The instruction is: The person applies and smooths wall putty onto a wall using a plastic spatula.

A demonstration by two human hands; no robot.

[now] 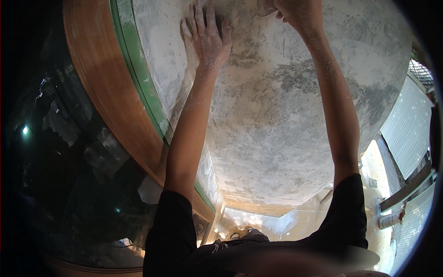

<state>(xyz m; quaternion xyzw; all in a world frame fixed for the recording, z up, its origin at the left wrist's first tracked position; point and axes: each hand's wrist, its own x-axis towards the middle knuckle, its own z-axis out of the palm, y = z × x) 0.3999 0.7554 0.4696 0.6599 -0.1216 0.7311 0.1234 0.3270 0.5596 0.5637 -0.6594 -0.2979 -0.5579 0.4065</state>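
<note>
The left hand lies open, fingers spread and palm flat on the rough grey plaster wall, well above the person's head. The right hand presses the same wall just beside it at the picture's top edge; its fingers are cut off, so I cannot tell whether it is open or curled around something. Both forearms are speckled with pale dust. The surface looks patchy and possibly damp, so a flat palm could smear or dent it if it leans too hard, and loose grit could fall toward the face. With both arms stretched up, balance rests on the feet near the tiled floor; a slip there seems the larger risk. The green-edged wooden frame runs just left of the left hand and could get smudged.
</note>
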